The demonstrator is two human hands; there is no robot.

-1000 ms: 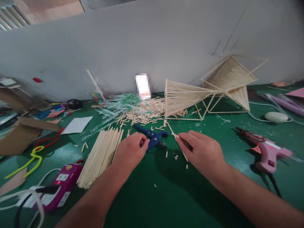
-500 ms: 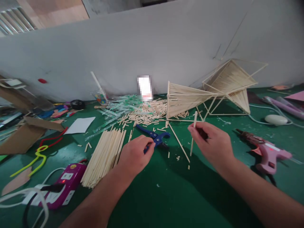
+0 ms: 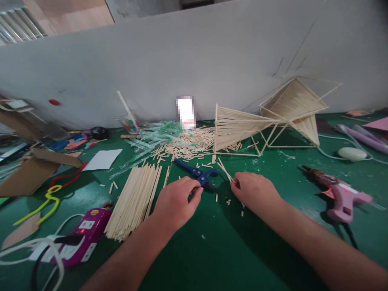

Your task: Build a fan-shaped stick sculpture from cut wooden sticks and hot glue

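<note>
My left hand is closed around one handle of a blue hand cutter, whose hooked jaw points right. My right hand is closed low over the table, just right of the cutter. Two thin wooden sticks run out from its fingertips, side by side at a slight angle; the fingers hide their lower ends. A few cut bits of stick lie on the table below the cutter. Beside my left wrist lies a bundle of long wooden sticks.
A frame built of sticks stands at the back right, near a pink glue gun. Short cut sticks and plastic wrappers are heaped against the wall. A purple power strip with cables sits at front left.
My right hand has come down and left with its upright stick, which now slants beside the stick lying on the table. My left hand stays on the cutter, almost unmoved.
</note>
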